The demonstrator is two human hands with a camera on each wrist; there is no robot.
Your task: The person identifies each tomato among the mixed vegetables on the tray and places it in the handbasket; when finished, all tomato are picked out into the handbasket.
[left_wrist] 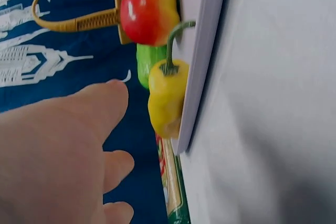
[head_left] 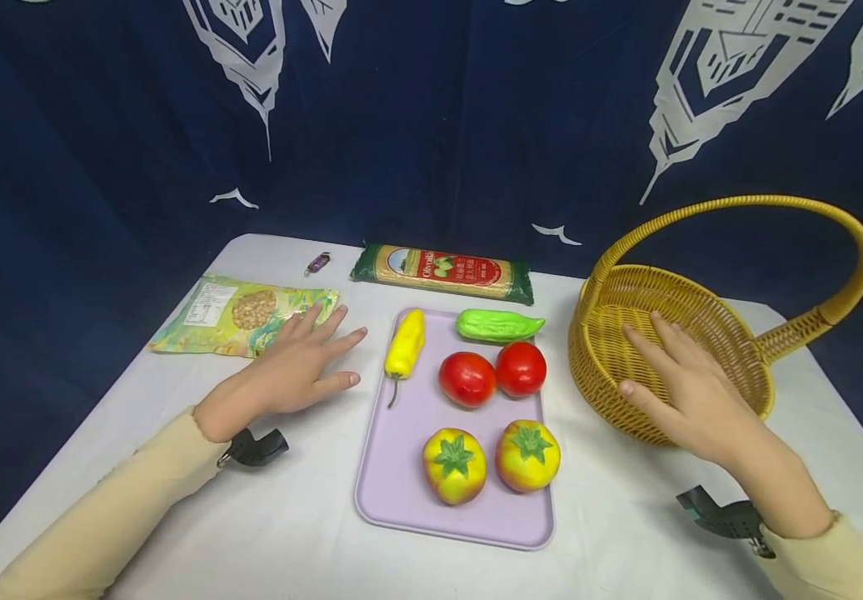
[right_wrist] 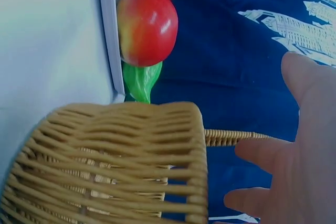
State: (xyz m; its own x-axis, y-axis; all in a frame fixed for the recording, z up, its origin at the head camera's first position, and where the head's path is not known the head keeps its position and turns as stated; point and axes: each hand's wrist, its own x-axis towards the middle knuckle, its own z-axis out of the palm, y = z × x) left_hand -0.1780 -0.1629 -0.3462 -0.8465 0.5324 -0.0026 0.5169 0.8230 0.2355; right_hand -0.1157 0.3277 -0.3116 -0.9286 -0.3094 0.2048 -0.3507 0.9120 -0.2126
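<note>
Basket (head_left: 664,292) stood between two and three o'clock from the middle of the lilac tray (head_left: 394,492), and the printed pouch (head_left: 251,310) lay towards ten. My right hand (head_left: 701,400) was spread wide over the basket's mouth, holding nothing; from my end I couldn't tell whether it touched the rim. My left hand (head_left: 292,367) was just as wide and empty, overlapping the pouch's three-o'clock end, contact unclear. I judged that a skewed reach could catch the tall handle (head_left: 847,298) and tip the basket. A left thumb swung towards three o'clock might knock the yellow pepper (head_left: 404,346). The red fruits (head_left: 467,379) and yellow fruits (head_left: 456,467), being round, would probably roll if the tray got bumped, its rim being low.
</note>
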